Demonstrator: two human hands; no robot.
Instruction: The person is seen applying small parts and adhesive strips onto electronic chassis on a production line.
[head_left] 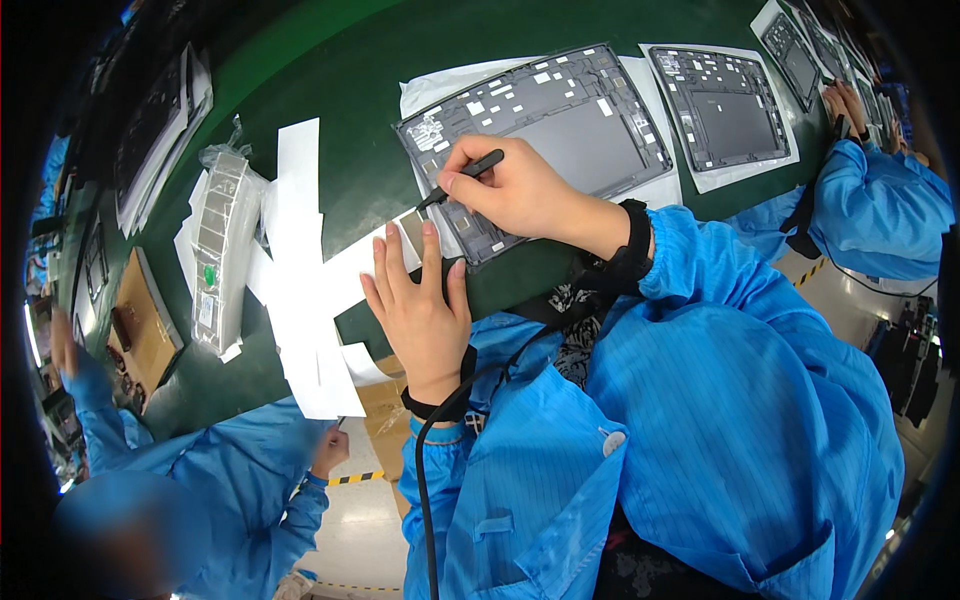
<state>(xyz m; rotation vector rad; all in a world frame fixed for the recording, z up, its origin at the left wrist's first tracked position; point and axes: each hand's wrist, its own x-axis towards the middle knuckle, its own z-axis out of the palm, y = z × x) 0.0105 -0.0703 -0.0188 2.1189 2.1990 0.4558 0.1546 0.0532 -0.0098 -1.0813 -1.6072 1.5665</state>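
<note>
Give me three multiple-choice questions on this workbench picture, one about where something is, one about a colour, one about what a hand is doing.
1. Where does the bagged stack of grey parts lie relative to the dark tablet back cover being worked on?
A. To its left
B. To its right
C. On top of it

2. What colour is the table surface?
A. White
B. Green
C. Red

3. What is the right hand doing?
A. Resting empty and flat
B. Gripping a slim black tool
C. Holding a cup

Answers:
1 A, the bag sits on white paper strips left of the cover.
2 B, bare bench shows green.
3 B, the fingers pinch the black tool, tip down at the cover's corner, while the left hand lies flat beside it.
</note>
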